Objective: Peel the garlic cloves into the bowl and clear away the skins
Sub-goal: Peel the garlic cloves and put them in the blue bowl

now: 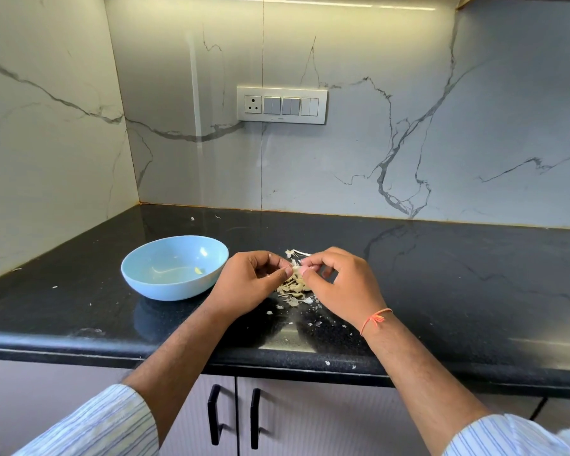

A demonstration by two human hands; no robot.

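Centrally, on black countertop point(441, 291): left hand point(247, 284) and right hand point(339, 284), fingertips meeting, both pinching one garlic clove point(296, 269) above a heap of papery skins point(293, 286). Skin flakes point(310, 320) lie scattered toward the counter's front edge. Pale blue bowl point(173, 268) stands just left of the left hand, holding a small yellowish piece point(198, 270). Orange thread point(374, 319) circles the right wrist.
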